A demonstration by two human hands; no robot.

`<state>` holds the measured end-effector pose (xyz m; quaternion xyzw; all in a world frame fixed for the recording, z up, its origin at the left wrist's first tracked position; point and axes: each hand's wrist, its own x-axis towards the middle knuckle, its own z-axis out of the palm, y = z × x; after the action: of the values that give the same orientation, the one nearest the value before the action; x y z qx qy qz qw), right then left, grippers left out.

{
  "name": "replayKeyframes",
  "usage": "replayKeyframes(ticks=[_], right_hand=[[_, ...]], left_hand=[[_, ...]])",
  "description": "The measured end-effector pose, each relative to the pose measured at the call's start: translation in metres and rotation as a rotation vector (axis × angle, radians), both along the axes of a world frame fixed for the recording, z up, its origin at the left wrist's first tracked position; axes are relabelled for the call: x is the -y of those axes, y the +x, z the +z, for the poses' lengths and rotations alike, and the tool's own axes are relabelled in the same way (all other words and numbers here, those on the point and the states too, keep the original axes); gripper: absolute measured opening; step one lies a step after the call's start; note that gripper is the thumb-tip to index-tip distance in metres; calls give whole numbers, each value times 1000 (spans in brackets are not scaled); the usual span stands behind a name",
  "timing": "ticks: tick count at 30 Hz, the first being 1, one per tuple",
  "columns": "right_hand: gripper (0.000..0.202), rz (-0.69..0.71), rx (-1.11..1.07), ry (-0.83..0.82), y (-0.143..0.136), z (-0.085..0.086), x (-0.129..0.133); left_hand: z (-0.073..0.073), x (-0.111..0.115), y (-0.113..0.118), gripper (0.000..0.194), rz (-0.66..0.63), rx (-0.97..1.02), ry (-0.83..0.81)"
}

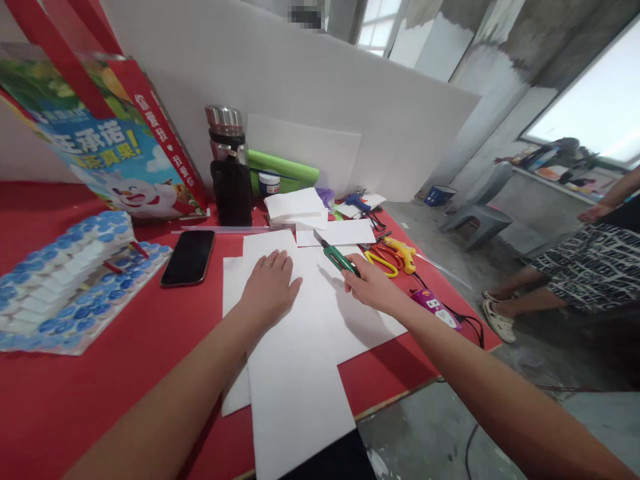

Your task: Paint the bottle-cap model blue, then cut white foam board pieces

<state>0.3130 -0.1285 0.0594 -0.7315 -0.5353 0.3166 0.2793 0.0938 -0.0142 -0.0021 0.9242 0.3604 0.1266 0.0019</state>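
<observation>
My left hand [270, 287] lies flat on a long white sheet [300, 400], fingers stretched out and a ring on one of them. The sheet reaches past the table's front edge. More white sheets [360, 333] lie under and beside it. In my right hand [367, 283] is a green utility knife [339, 259], held above the paper at right. Its blade is out and points away to the upper left, apart from the paper as far as I can see. Beyond the hands lie a white strip [336, 233] and a stack of white pieces [295, 205].
A phone [189, 258] and a blue-and-white paper model [75, 280] sit left on the red table [135, 393]. Behind stand a bag [115, 147] and flask [227, 130]. Scissors [383, 263], a yellow glue gun [403, 253] and a purple power strip [435, 308] lie right. A person [590, 253] stands beyond.
</observation>
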Motion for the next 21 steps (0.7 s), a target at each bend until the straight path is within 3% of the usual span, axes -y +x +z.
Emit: replayKeyframes(ticks=[4, 7, 9, 11, 15, 21], right_hand=[[19, 41, -30, -29, -5, -5, 1], [13, 12, -5, 55, -4, -3, 1], [33, -31, -58, 119, -4, 0, 1], [43, -95, -213, 148, -3, 4, 0], [24, -252, -584, 71, -4, 13, -3], [24, -208, -807, -110, -9, 24, -5]], left_hand=[[1, -1, 6, 49, 10, 11, 19], [1, 0, 6, 49, 9, 19, 22], [0, 1, 5, 48, 13, 30, 28], [-1, 1, 5, 48, 17, 40, 28], [-1, 3, 6, 49, 26, 33, 13], [12, 1, 5, 46, 23, -39, -24]])
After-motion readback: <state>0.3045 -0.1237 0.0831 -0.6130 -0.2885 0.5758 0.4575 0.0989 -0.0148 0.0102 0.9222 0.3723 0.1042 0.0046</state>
